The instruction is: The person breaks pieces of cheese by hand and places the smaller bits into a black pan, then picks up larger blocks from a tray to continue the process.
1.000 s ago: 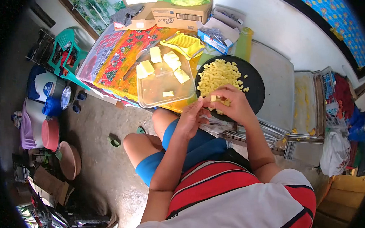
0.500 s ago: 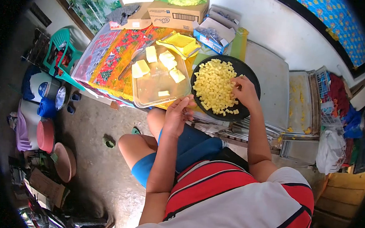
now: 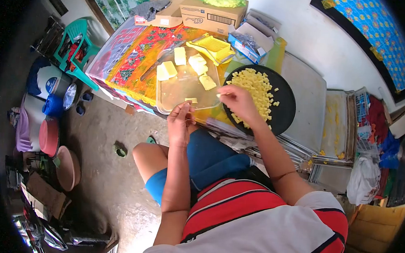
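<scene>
A clear plastic container (image 3: pixel 170 95) holds several pale yellow blocks (image 3: pixel 167 71) and a small slice (image 3: pixel 191 100) near its front edge. At that front edge is my left hand (image 3: pixel 181 118), its fingers pinched together; what they hold is too small to make out. Right of the container, a round black pan (image 3: pixel 285 101) bears many small yellow cubes (image 3: pixel 254 90). My right hand (image 3: pixel 235 100) hangs over the gap between pan and container, a small pale yellow piece (image 3: pixel 219 95) pinched at its fingertips.
A yellow slotted tray (image 3: pixel 214 47) lies behind the container. Cardboard boxes (image 3: pixel 213 16) and a blue-white box (image 3: pixel 248 41) stand at the table's back. Metal trays (image 3: pixel 305 86) are stacked to the right. A green chair (image 3: pixel 80 51) stands left of the table.
My right hand has moved left from the pan's cubes towards the container, a piece in its fingertips. My left hand has shifted slightly left along the container's edge. The camera view has shifted.
</scene>
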The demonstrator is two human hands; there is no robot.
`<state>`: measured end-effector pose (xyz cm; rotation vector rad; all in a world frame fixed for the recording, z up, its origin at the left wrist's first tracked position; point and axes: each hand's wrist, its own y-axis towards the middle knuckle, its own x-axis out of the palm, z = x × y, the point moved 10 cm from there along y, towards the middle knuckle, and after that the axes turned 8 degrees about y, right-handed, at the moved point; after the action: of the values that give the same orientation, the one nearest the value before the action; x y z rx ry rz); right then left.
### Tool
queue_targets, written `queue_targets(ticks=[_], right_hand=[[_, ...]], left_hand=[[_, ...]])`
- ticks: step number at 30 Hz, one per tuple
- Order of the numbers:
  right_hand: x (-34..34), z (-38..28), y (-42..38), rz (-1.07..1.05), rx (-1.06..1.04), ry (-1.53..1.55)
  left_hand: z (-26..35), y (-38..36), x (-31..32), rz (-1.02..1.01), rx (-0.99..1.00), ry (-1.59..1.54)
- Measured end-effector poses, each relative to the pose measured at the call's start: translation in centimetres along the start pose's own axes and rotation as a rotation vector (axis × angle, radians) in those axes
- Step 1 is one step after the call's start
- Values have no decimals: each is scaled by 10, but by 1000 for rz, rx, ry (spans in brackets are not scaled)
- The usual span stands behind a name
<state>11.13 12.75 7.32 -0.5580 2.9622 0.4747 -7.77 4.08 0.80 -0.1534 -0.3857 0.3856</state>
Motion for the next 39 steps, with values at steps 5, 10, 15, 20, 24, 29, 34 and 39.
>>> queue_targets(ticks=[5, 10, 15, 20, 24, 29, 34, 39], right_hand=[[64, 50, 35, -44, -77, -302], [82, 43, 43, -90, -22, -547], [100, 31, 39, -262, -129, -553], [107, 31, 33, -298, -113, -610], [113, 36, 36, -305, -160, -577], [108, 13, 32, -219, -164, -361], [105, -12, 28, -170, -213, -159], [101, -31, 24, -187, -202, -111]], left_hand=[[3, 0, -28, 91, 12, -3], [0, 4, -47, 117, 26, -41], [-1, 7, -50, 143, 16, -113], [-7, 10, -56, 147, -10, -132], [-8, 11, -59, 126, 8, -167], [-4, 12, -53, 99, -23, -100], [1, 20, -40, 6, -79, -49], [10, 29, -25, -111, -30, -12]])
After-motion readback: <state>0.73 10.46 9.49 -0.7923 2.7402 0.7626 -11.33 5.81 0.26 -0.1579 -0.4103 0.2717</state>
